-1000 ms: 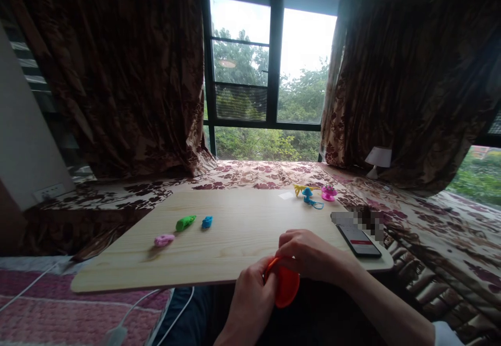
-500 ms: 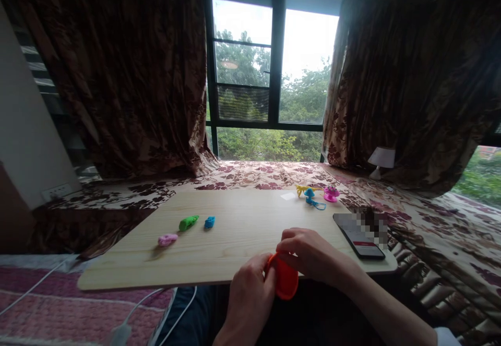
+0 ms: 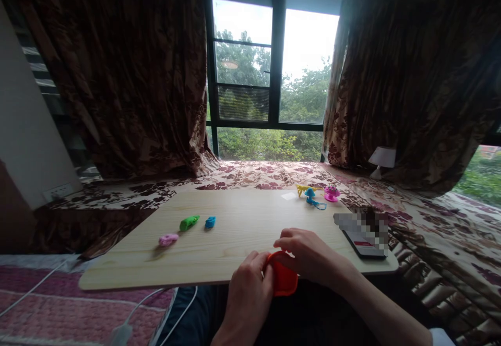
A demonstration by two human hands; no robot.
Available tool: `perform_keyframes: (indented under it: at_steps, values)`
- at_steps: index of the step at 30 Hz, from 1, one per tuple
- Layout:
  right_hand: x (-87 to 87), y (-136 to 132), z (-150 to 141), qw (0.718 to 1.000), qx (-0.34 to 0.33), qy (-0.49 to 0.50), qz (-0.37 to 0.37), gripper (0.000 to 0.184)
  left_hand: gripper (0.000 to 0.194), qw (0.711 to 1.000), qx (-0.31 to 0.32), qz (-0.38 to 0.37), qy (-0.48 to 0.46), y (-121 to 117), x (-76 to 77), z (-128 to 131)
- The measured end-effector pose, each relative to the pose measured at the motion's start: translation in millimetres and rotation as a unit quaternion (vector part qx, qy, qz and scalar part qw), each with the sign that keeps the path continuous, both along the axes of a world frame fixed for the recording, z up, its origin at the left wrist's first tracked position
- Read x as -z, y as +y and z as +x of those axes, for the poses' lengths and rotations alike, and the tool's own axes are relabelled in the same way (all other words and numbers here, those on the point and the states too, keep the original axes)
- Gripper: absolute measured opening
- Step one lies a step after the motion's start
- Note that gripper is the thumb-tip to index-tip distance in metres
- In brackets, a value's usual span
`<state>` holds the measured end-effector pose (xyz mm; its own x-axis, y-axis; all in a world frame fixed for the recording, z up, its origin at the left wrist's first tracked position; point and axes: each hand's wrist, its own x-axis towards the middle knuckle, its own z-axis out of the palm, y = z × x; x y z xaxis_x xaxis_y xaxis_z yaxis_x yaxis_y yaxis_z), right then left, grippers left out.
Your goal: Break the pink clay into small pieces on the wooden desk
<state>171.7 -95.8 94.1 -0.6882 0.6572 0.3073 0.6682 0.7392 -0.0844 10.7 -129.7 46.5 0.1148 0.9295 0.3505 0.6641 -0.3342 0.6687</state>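
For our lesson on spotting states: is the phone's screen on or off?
On: the phone's screen glows grey and shows a red bar.

no text legible anywhere here! phone (image 3: pixel 353 238) lying to right of right hand (image 3: pixel 301 248), red bar (image 3: pixel 362 243) glowing, lettering too tiny, pixel blocks masking part.
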Motion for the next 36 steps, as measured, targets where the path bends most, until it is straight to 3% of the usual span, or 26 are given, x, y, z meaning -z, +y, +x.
perform_keyframes:
  at_steps: [6,12,18,24,29,36]
  values:
    - [-2.1,-2.0,1.6,0.999,-0.038,-0.015,-0.031,0.027,0.03,1.0,0.0,-0.024,0.0,1.7,5.0,0.2]
    - [-1.7,-4.6,5.7,0.999,0.031,0.031,-0.032,0.024,0.023,0.999,-0.031,-0.012,0.011,4.8,3.2,-0.6]
    - [1.4,-1.2,6.5,0.999,-0.015,0.015,-0.036,0.028,0.023,0.996,-0.022,-0.034,0.077,2.8,3.4,-1.5]
    - [-3.9,-2.9,6.2,0.999,-0.011,0.031,-0.021,0.022,0.025,0.996,-0.019,-0.04,0.077,2.0,1.2,-0.5]
    - [-4.2,-1.2,4.6,0.997,-0.053,0.026,-0.04,0.024,0.024,0.997,-0.025,0.006,0.069,0.4,-2.6,1.7]
    - [3.4,0.1,10.0,0.995,0.053,0.057,-0.062,0.026,0.027,0.998,-0.041,0.025,0.035,5.3,1.4,-0.1]
